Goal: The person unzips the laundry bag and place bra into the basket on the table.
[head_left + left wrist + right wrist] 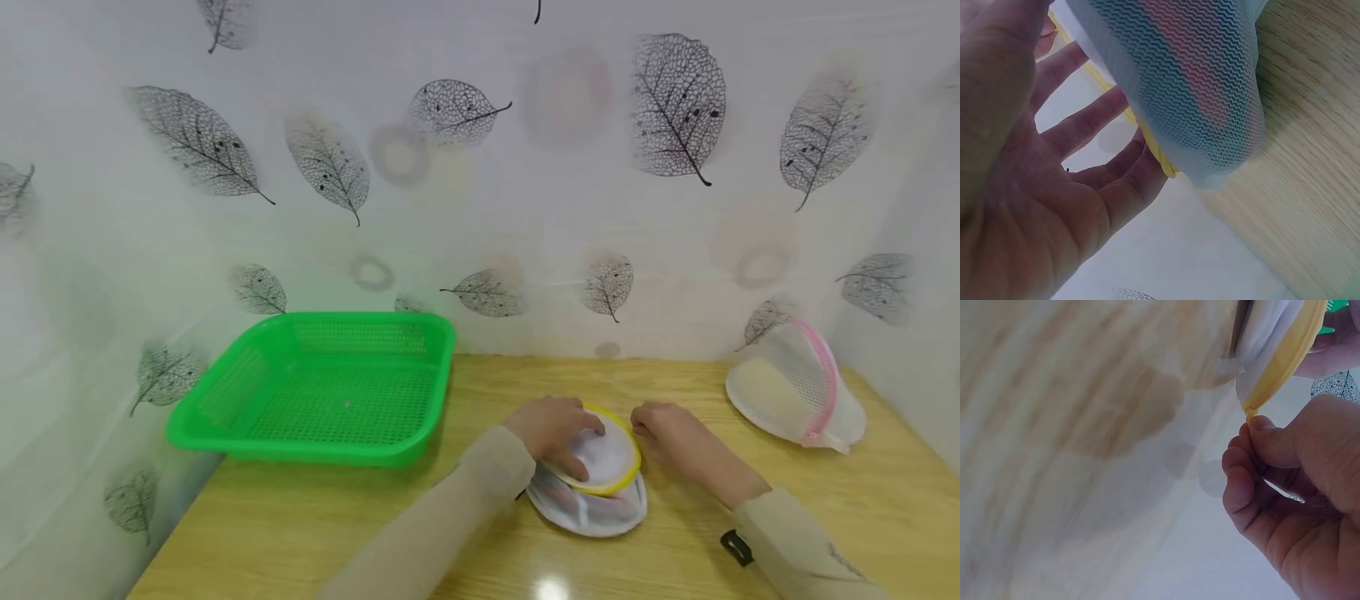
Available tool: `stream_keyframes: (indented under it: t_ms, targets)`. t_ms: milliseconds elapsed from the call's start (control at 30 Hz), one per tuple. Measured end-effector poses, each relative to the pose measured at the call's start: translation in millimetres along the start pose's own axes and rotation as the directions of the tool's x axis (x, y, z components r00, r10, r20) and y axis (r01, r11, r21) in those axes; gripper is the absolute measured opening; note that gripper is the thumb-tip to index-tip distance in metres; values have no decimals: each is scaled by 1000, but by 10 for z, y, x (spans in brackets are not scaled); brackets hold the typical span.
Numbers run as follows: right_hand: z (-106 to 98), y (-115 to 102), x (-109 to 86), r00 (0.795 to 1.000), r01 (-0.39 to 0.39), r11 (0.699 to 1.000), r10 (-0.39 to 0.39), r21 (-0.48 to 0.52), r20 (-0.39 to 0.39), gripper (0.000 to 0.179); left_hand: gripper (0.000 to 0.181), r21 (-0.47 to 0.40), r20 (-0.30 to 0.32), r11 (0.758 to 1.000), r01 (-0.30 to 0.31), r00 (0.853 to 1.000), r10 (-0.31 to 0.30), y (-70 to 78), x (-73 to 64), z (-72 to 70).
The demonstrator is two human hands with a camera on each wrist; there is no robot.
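A white mesh laundry bag [600, 517] with a yellow zipper edge [636, 467] lies on the table, its round white top facing up. Pink and teal show through its mesh side [1210, 94] in the left wrist view. My left hand [551, 433] rests on the top with fingers spread, the fingertips partly hidden behind the bag in the left wrist view. To the right of the bag, my right hand [675, 442] has its fingers curled in. In the right wrist view, thumb and forefinger pinch the small yellow tab [1251, 413] at the zipper's end.
A green perforated plastic basket [330, 454] stands at the left of the wooden table [337, 533]. At the back right is another white mesh bag [780, 392] with a pink band and something pale inside. A leaf-patterned sheet [525, 208] hangs behind the table.
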State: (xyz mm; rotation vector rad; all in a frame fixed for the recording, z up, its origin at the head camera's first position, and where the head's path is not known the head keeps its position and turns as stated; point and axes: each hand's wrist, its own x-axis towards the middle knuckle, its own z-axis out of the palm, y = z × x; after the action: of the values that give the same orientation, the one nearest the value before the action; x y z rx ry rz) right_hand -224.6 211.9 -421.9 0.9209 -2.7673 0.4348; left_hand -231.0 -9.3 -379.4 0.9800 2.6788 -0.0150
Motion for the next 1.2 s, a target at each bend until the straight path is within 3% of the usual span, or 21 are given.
stream_keyframes:
  t_ms: [400, 1200]
  targets:
    - [-38, -47, -75, 999, -33, 999, 33, 11, 22, 23, 64, 37, -9, 999, 2, 1000, -1, -10, 26, 17]
    - [0, -42, -162, 999, -6, 1000, 6, -3, -36, 25, 65, 17, -4, 1000, -1, 1000, 1, 2, 46, 55]
